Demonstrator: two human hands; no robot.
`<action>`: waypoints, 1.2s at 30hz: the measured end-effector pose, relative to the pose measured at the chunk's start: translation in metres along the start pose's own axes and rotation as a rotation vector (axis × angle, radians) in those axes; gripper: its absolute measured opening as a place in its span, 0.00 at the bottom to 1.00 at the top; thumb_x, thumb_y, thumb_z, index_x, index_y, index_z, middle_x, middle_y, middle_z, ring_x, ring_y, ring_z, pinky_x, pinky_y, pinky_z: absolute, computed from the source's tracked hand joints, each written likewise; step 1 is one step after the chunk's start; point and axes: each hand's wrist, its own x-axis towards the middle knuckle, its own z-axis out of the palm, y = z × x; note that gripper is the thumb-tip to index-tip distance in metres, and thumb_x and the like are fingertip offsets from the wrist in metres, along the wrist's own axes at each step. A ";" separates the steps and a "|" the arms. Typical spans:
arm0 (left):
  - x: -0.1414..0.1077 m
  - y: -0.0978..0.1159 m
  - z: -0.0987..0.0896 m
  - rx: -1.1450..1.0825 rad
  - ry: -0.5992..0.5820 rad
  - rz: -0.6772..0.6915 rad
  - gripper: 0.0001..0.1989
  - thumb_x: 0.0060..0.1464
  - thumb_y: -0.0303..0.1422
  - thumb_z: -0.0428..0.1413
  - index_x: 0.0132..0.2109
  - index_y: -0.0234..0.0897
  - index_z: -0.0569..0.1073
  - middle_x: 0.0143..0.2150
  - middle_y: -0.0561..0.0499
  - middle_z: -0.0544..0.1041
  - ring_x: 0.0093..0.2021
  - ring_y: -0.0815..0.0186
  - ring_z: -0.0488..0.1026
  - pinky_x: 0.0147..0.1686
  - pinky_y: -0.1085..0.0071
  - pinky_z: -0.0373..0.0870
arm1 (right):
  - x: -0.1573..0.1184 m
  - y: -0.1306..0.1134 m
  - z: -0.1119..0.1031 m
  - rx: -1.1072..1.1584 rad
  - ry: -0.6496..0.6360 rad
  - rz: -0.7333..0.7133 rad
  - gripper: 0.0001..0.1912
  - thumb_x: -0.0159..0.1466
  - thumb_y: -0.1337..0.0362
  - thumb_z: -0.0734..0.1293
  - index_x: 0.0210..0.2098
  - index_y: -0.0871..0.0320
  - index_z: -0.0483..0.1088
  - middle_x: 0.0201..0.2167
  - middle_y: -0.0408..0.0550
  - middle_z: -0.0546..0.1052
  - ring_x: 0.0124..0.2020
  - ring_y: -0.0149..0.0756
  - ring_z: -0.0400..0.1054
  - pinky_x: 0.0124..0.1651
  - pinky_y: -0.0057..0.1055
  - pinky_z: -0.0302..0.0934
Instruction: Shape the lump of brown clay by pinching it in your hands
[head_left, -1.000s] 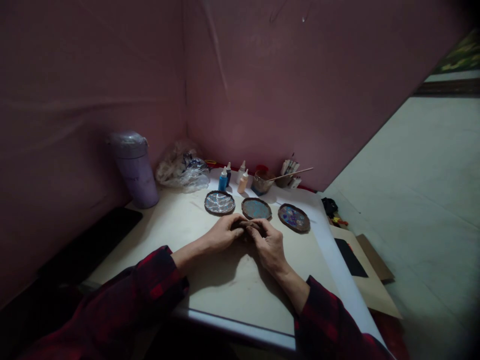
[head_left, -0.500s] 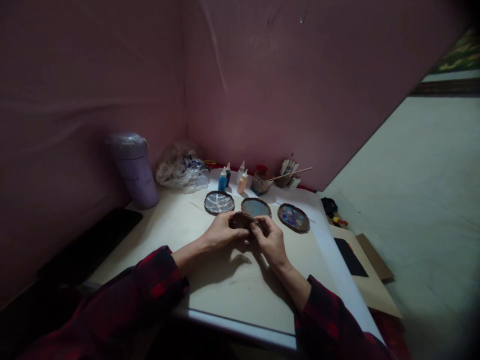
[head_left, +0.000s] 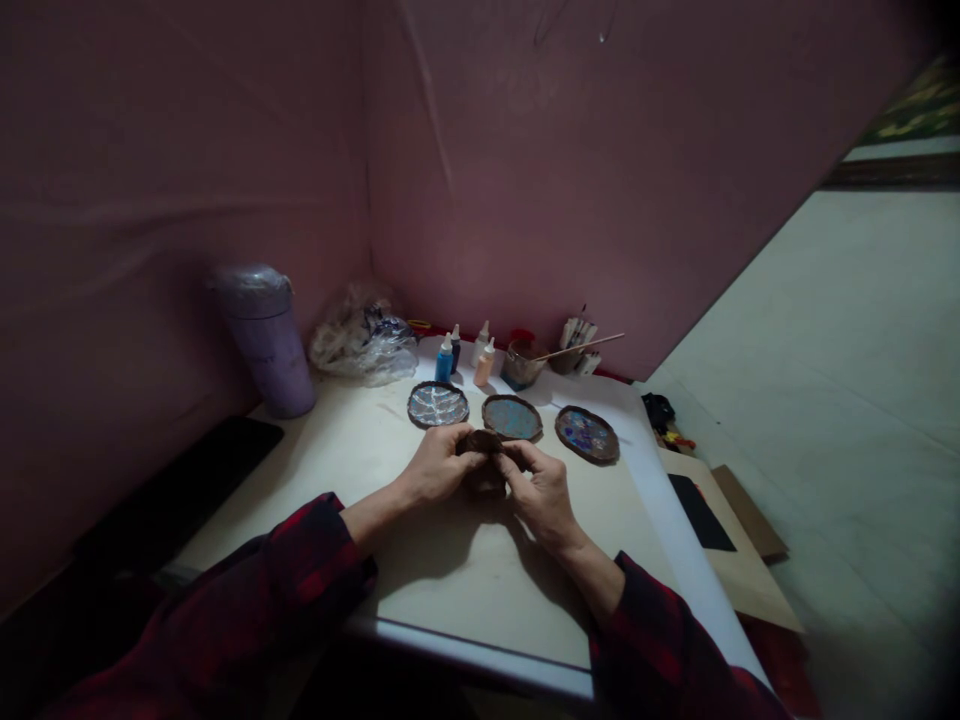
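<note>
A dark brown clay piece (head_left: 484, 482), seemingly hollow with a rounded rim, is held just above the table between both hands. My left hand (head_left: 439, 465) grips its left side, thumb in front and fingers behind. On the right rim, my right hand (head_left: 540, 490) pinches the clay between thumb and fingers. Beyond the hands lie three flat dishes with raised brown rims: one with white lines on blue (head_left: 438, 405), one plain speckled blue (head_left: 511, 417) and one with purple and blue patches (head_left: 587, 435). The clay's underside is in shadow.
Several small paint bottles (head_left: 484, 365) stand at the back beside a cup of murky liquid (head_left: 523, 367) with a brush (head_left: 581, 347) across it. A crumpled plastic bag (head_left: 364, 340) and a purple tumbler (head_left: 274, 350) are at the left. Pink walls (head_left: 510, 180) close in the back.
The clay piece has tipped, so more of its body shows below the fingers. Both hands stay in nearly the same place, still gripping it.
</note>
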 end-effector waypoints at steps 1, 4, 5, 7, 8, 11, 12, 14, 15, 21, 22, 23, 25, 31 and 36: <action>0.000 0.001 0.000 -0.022 -0.006 -0.006 0.05 0.46 0.30 0.58 0.32 0.31 0.73 0.28 0.52 0.73 0.31 0.68 0.68 0.32 0.73 0.64 | 0.000 -0.001 0.000 0.005 0.004 -0.004 0.10 0.63 0.60 0.66 0.36 0.59 0.76 0.30 0.46 0.79 0.30 0.34 0.71 0.35 0.29 0.64; 0.000 0.002 0.001 -0.079 -0.014 -0.019 0.06 0.47 0.30 0.58 0.33 0.31 0.75 0.30 0.51 0.75 0.31 0.67 0.70 0.33 0.72 0.66 | -0.001 -0.001 0.000 0.015 0.023 0.005 0.09 0.63 0.60 0.66 0.36 0.58 0.76 0.30 0.46 0.79 0.30 0.34 0.71 0.35 0.29 0.64; 0.000 0.002 0.002 -0.094 -0.021 -0.020 0.08 0.48 0.31 0.58 0.35 0.30 0.75 0.31 0.50 0.76 0.32 0.67 0.71 0.34 0.72 0.66 | -0.001 0.001 0.000 0.022 0.034 0.017 0.09 0.63 0.59 0.67 0.36 0.58 0.76 0.30 0.46 0.79 0.31 0.35 0.71 0.36 0.29 0.64; 0.001 0.002 0.003 -0.122 -0.036 -0.004 0.11 0.49 0.31 0.58 0.40 0.31 0.77 0.36 0.48 0.78 0.36 0.65 0.73 0.38 0.71 0.68 | 0.000 0.004 0.001 0.052 0.067 0.053 0.10 0.63 0.59 0.67 0.37 0.58 0.76 0.31 0.46 0.79 0.33 0.36 0.72 0.37 0.30 0.65; 0.001 0.001 0.003 -0.131 -0.038 0.012 0.14 0.50 0.31 0.58 0.44 0.31 0.77 0.39 0.46 0.79 0.39 0.63 0.74 0.41 0.70 0.69 | 0.000 0.005 0.001 0.076 0.086 0.074 0.10 0.63 0.58 0.66 0.37 0.58 0.76 0.32 0.47 0.80 0.34 0.37 0.72 0.38 0.31 0.66; 0.002 0.000 0.004 -0.135 -0.029 0.058 0.18 0.49 0.32 0.59 0.49 0.33 0.75 0.47 0.45 0.79 0.46 0.61 0.74 0.47 0.67 0.69 | 0.001 0.009 0.002 0.131 0.127 0.122 0.12 0.63 0.57 0.67 0.38 0.58 0.76 0.34 0.48 0.80 0.35 0.38 0.73 0.39 0.32 0.67; 0.002 0.000 0.004 -0.133 -0.029 0.058 0.18 0.49 0.31 0.59 0.49 0.33 0.75 0.46 0.45 0.79 0.46 0.61 0.74 0.46 0.67 0.69 | 0.001 0.009 0.002 0.136 0.134 0.129 0.12 0.63 0.56 0.67 0.38 0.58 0.76 0.34 0.48 0.80 0.35 0.38 0.74 0.39 0.32 0.67; 0.003 0.000 0.003 -0.133 -0.034 0.031 0.17 0.47 0.29 0.58 0.46 0.32 0.75 0.42 0.46 0.79 0.42 0.62 0.74 0.44 0.67 0.70 | 0.000 0.009 0.003 0.136 0.136 0.136 0.12 0.62 0.56 0.67 0.38 0.58 0.76 0.34 0.47 0.80 0.36 0.38 0.74 0.40 0.32 0.68; 0.003 0.000 0.003 -0.141 -0.034 0.013 0.16 0.46 0.28 0.57 0.45 0.31 0.75 0.40 0.46 0.78 0.40 0.62 0.74 0.42 0.67 0.70 | 0.000 0.009 0.003 0.138 0.131 0.138 0.12 0.62 0.56 0.68 0.38 0.58 0.76 0.34 0.47 0.80 0.36 0.38 0.74 0.40 0.32 0.68; 0.003 0.003 0.003 -0.174 0.027 -0.049 0.10 0.42 0.25 0.56 0.36 0.32 0.73 0.31 0.52 0.74 0.32 0.68 0.70 0.35 0.72 0.67 | 0.000 0.008 0.003 0.128 0.085 0.097 0.15 0.61 0.55 0.69 0.44 0.57 0.74 0.40 0.51 0.80 0.41 0.40 0.75 0.44 0.35 0.68; 0.003 0.002 0.004 -0.173 0.019 -0.056 0.09 0.41 0.25 0.56 0.35 0.32 0.73 0.30 0.53 0.74 0.31 0.69 0.69 0.34 0.72 0.66 | 0.000 0.008 0.003 0.123 0.091 0.094 0.16 0.60 0.55 0.70 0.45 0.57 0.74 0.41 0.51 0.80 0.42 0.41 0.75 0.44 0.35 0.69; 0.002 0.002 0.005 -0.174 0.004 -0.063 0.08 0.41 0.25 0.56 0.34 0.32 0.73 0.29 0.53 0.73 0.31 0.69 0.69 0.33 0.73 0.65 | 0.001 0.007 0.003 0.113 0.094 0.090 0.17 0.60 0.56 0.70 0.45 0.57 0.74 0.41 0.51 0.80 0.41 0.41 0.75 0.44 0.35 0.69; 0.001 0.000 0.006 -0.175 -0.018 -0.079 0.06 0.41 0.27 0.57 0.32 0.32 0.72 0.28 0.54 0.72 0.29 0.70 0.68 0.31 0.74 0.64 | 0.001 0.007 0.002 0.083 0.082 0.071 0.14 0.61 0.57 0.69 0.43 0.57 0.75 0.39 0.50 0.80 0.39 0.40 0.75 0.42 0.34 0.68; 0.000 -0.001 0.006 -0.205 -0.045 -0.086 0.09 0.43 0.33 0.60 0.29 0.31 0.71 0.26 0.54 0.70 0.28 0.70 0.67 0.30 0.73 0.64 | -0.001 0.003 -0.001 0.051 0.089 0.016 0.10 0.63 0.58 0.67 0.38 0.57 0.77 0.34 0.48 0.81 0.35 0.38 0.74 0.40 0.33 0.68; 0.003 -0.002 0.007 -0.234 -0.095 -0.047 0.11 0.45 0.31 0.60 0.37 0.31 0.75 0.32 0.51 0.76 0.33 0.67 0.72 0.36 0.72 0.68 | 0.001 0.003 -0.001 0.089 0.141 0.062 0.11 0.61 0.57 0.69 0.36 0.58 0.77 0.31 0.47 0.80 0.32 0.37 0.74 0.37 0.32 0.68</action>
